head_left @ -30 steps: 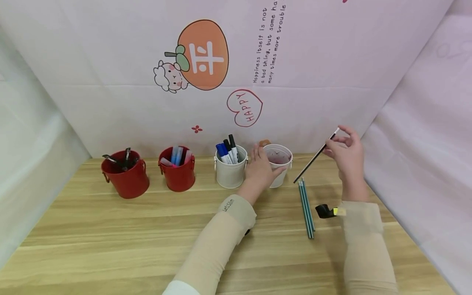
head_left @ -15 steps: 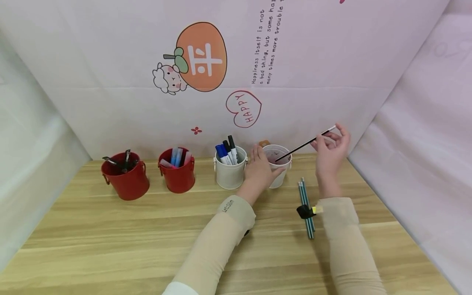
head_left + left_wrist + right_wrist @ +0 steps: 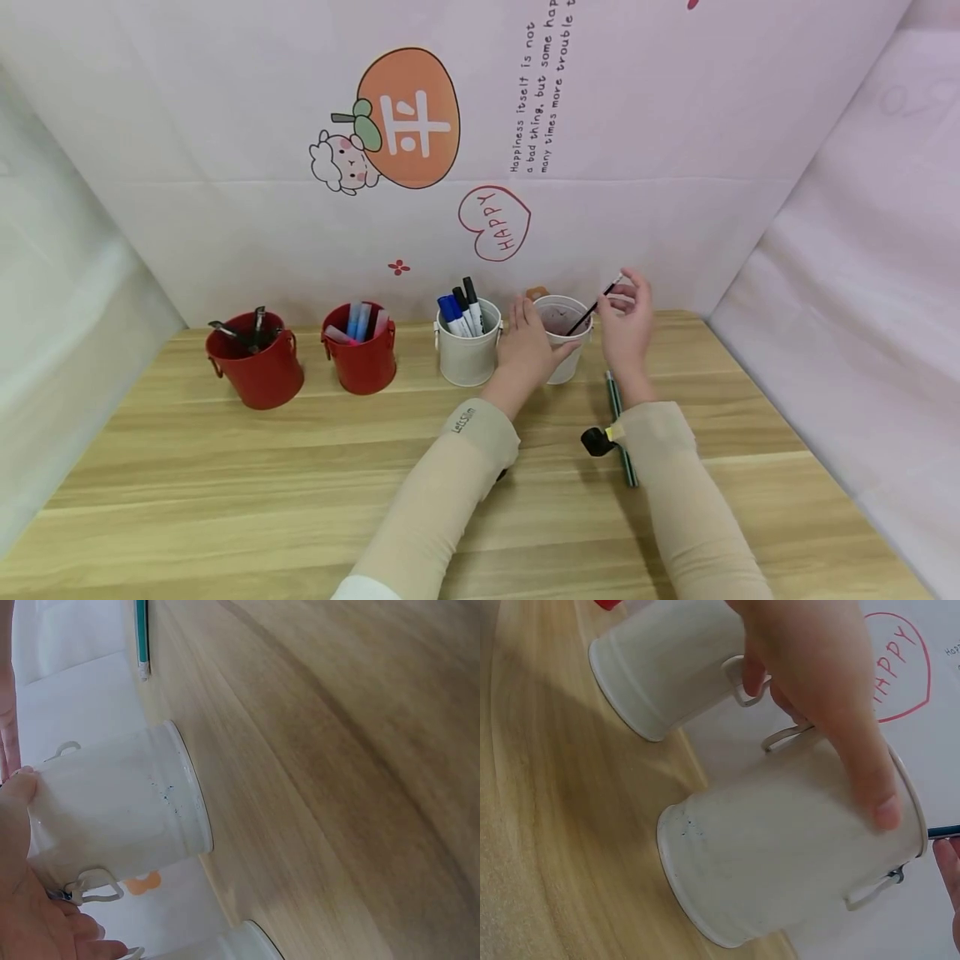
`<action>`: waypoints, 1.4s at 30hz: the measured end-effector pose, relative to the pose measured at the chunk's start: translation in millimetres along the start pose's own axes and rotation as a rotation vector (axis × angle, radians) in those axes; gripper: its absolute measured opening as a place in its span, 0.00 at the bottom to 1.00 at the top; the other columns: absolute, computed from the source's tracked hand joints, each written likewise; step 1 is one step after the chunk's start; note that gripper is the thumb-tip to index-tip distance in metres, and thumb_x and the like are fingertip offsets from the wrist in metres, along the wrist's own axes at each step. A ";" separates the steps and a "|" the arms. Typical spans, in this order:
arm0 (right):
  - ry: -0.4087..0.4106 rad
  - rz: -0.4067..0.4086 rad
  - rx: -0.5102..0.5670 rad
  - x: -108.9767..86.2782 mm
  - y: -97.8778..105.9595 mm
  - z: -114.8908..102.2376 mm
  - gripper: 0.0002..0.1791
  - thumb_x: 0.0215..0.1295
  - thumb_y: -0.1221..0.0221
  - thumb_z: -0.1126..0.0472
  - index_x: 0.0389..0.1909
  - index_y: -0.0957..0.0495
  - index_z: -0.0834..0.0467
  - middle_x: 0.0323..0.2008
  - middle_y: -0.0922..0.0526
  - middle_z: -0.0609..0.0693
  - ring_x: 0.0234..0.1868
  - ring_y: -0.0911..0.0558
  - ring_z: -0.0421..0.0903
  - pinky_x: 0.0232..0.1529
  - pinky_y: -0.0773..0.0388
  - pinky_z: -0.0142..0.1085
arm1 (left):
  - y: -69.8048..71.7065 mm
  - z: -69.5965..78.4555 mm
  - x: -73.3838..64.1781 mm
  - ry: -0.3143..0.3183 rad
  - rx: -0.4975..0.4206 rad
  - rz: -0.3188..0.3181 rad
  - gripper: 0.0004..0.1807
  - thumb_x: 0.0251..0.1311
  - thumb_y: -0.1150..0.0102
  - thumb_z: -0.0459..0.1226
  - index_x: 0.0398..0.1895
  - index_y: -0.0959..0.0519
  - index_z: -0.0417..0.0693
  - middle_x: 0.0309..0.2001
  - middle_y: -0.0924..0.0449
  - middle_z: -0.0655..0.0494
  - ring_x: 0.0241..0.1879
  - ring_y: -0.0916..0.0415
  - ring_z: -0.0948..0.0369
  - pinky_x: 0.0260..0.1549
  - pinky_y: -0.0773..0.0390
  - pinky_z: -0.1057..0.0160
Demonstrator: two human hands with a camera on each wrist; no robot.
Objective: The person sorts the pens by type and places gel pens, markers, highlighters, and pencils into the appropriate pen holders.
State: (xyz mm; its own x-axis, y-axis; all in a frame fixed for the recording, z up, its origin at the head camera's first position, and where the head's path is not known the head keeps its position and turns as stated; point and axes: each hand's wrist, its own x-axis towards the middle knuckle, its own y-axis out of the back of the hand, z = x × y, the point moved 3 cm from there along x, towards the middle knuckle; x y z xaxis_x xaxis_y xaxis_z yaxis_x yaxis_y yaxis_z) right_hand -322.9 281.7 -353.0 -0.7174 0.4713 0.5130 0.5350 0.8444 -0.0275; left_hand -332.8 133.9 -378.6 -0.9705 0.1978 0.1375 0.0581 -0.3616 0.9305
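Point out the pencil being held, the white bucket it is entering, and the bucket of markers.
pencil (image 3: 592, 312), head view, mid shaft.
white bucket (image 3: 562, 362), head view, front wall.
bucket of markers (image 3: 467, 358), head view, front wall.

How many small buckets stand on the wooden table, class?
4, in one row by the wall: a red bucket far left, a second red bucket, a white bucket with markers, and a white bucket between the hands.

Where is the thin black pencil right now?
In the head view, the thin black pencil is on the right, pinched by the right hand, its tip dipping into the white metal bucket.
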 end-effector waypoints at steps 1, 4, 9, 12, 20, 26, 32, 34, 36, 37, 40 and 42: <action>-0.002 -0.010 -0.019 -1.5 -1.3 -2.6 0.28 0.66 0.41 0.78 0.67 0.30 0.68 0.43 0.24 0.54 0.38 0.22 0.41 0.36 0.23 0.21 | -0.1 -0.1 -0.1 0.002 -0.001 0.000 0.62 0.63 0.50 0.72 0.81 0.55 0.36 0.82 0.56 0.41 0.80 0.52 0.52 0.68 0.31 0.53; 0.002 -0.038 -0.065 -7.9 -4.5 -17.9 0.25 0.66 0.43 0.78 0.65 0.27 0.71 0.44 0.22 0.65 0.37 0.21 0.41 0.35 0.25 0.20 | -0.1 -0.5 -0.3 0.004 0.001 -0.003 0.62 0.63 0.50 0.72 0.81 0.55 0.35 0.82 0.56 0.41 0.80 0.52 0.52 0.67 0.31 0.53; -0.006 -0.081 -0.050 -15.5 -5.1 -36.0 0.22 0.66 0.46 0.79 0.61 0.26 0.76 0.46 0.22 0.72 0.36 0.19 0.41 0.36 0.20 0.22 | -0.2 -1.4 -0.6 0.006 0.014 -0.006 0.62 0.63 0.50 0.72 0.81 0.55 0.35 0.82 0.56 0.41 0.79 0.52 0.52 0.68 0.32 0.54; -0.018 -0.088 -0.030 -14.9 -1.8 -33.6 0.20 0.66 0.46 0.79 0.59 0.24 0.76 0.45 0.21 0.67 0.37 0.19 0.43 0.37 0.19 0.24 | -0.2 -1.9 -0.9 0.006 0.012 -0.010 0.62 0.63 0.50 0.72 0.81 0.55 0.36 0.82 0.57 0.41 0.80 0.53 0.52 0.69 0.33 0.54; -0.076 -0.114 -0.027 1.0 15.0 -1.2 0.18 0.69 0.45 0.75 0.58 0.23 0.74 0.41 0.21 0.44 0.37 0.20 0.34 0.40 0.19 0.24 | -0.2 -2.1 -1.6 -0.001 0.007 -0.012 0.61 0.63 0.50 0.72 0.82 0.55 0.35 0.82 0.57 0.41 0.80 0.54 0.51 0.70 0.34 0.54; -0.104 -0.132 -0.073 6.0 31.5 -0.2 0.17 0.70 0.43 0.73 0.58 0.21 0.71 0.40 0.20 0.42 0.38 0.19 0.35 0.40 0.20 0.23 | -0.5 -1.3 -2.3 -0.009 -0.010 -0.008 0.61 0.64 0.50 0.71 0.81 0.55 0.35 0.82 0.56 0.41 0.80 0.54 0.51 0.71 0.36 0.55; -0.122 -0.169 -0.135 7.6 43.1 0.0 0.18 0.72 0.42 0.69 0.60 0.23 0.72 0.45 0.19 0.52 0.41 0.19 0.36 0.42 0.19 0.24 | 1.0 -1.4 -1.4 -0.010 -0.011 -0.008 0.61 0.64 0.50 0.71 0.82 0.55 0.36 0.82 0.57 0.41 0.80 0.54 0.51 0.70 0.35 0.55; -0.137 -0.186 -0.159 7.0 45.9 1.1 0.19 0.72 0.42 0.68 0.61 0.23 0.71 0.45 0.19 0.49 0.42 0.19 0.35 0.45 0.19 0.25 | 1.2 -1.5 -1.1 -0.011 -0.012 -0.011 0.61 0.64 0.50 0.71 0.82 0.56 0.36 0.82 0.57 0.41 0.80 0.54 0.52 0.70 0.36 0.55; -0.146 -0.203 -0.172 5.8 48.4 1.3 0.19 0.73 0.42 0.67 0.61 0.24 0.71 0.45 0.20 0.46 0.44 0.19 0.36 0.46 0.18 0.28 | 1.2 -1.8 -1.1 -0.009 -0.016 -0.011 0.61 0.64 0.50 0.72 0.82 0.56 0.36 0.82 0.57 0.41 0.80 0.54 0.52 0.71 0.36 0.54; -0.155 -0.213 -0.177 5.1 49.8 1.2 0.19 0.73 0.42 0.66 0.61 0.24 0.71 0.45 0.20 0.47 0.44 0.19 0.36 0.47 0.18 0.29 | 1.1 -1.9 -1.0 -0.009 -0.018 -0.011 0.61 0.64 0.50 0.72 0.82 0.55 0.36 0.82 0.57 0.41 0.80 0.54 0.52 0.71 0.36 0.54; -0.182 -0.243 -0.196 4.3 55.1 1.2 0.20 0.74 0.42 0.65 0.62 0.25 0.71 0.46 0.20 0.48 0.44 0.20 0.34 0.47 0.18 0.28 | 0.9 -2.2 -1.1 -0.008 -0.028 -0.015 0.61 0.63 0.50 0.71 0.82 0.55 0.36 0.82 0.57 0.41 0.80 0.54 0.52 0.71 0.36 0.54; -0.189 -0.271 -0.208 4.1 58.7 1.2 0.20 0.74 0.43 0.65 0.62 0.26 0.71 0.47 0.20 0.49 0.43 0.20 0.33 0.45 0.18 0.27 | 1.1 -2.5 -1.1 -0.007 -0.030 -0.017 0.61 0.63 0.49 0.71 0.82 0.55 0.36 0.82 0.57 0.41 0.80 0.54 0.51 0.70 0.36 0.54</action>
State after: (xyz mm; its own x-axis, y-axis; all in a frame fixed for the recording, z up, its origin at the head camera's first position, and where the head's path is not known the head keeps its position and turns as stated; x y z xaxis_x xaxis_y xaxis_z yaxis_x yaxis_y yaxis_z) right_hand -294.9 333.5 -353.6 -0.9043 0.2936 0.3099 0.3802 0.8840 0.2720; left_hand -332.3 131.1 -378.5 -0.9696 0.2108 0.1242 0.0344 -0.3851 0.9222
